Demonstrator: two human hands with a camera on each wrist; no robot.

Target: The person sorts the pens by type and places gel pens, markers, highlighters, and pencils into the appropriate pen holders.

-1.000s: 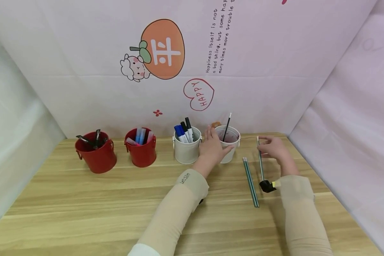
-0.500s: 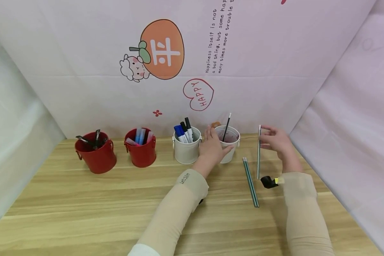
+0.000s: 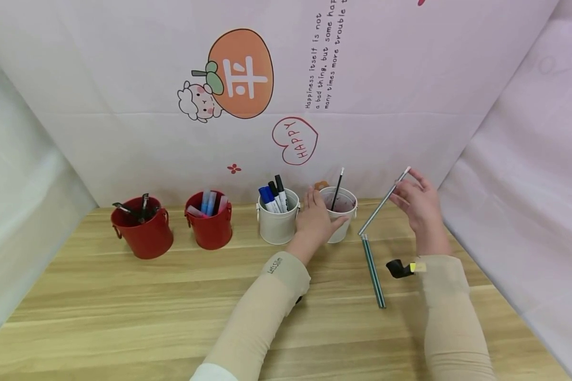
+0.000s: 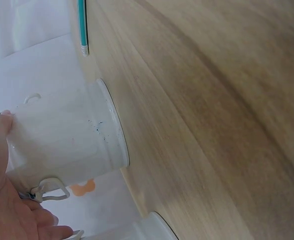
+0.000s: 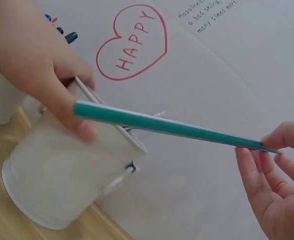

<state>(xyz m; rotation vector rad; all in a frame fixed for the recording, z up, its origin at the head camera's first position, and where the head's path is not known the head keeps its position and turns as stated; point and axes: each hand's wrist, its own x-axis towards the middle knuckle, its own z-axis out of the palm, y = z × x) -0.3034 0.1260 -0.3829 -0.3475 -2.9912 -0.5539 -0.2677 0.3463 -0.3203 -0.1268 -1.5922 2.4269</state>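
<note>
My right hand (image 3: 421, 209) pinches a green pencil (image 3: 384, 201) near its white-tipped end. The pencil slants in the air, its other end down and to the left; the right wrist view shows its green side (image 5: 171, 129) pointing toward the bucket. My left hand (image 3: 314, 219) holds a white bucket (image 3: 341, 230) at its upper side, thumb on the front wall. Inside that bucket leans a dark pencil (image 3: 337, 190) with a white tip. Green pencils (image 3: 374, 274) lie side by side on the table, to the right of the bucket.
Left of my left hand stands another white bucket (image 3: 275, 230) with blue- and black-capped markers. A red bucket (image 3: 213, 233) holds pale-barrelled pens, and another red bucket (image 3: 148, 238) holds dark items. A printed cloth (image 3: 386, 79) rises behind the wooden table (image 3: 124, 317).
My right hand has lifted the pencil up and away from the table. The pencil has swung from near upright to a slant, lower end leftward. My left hand stays at the bucket.
</note>
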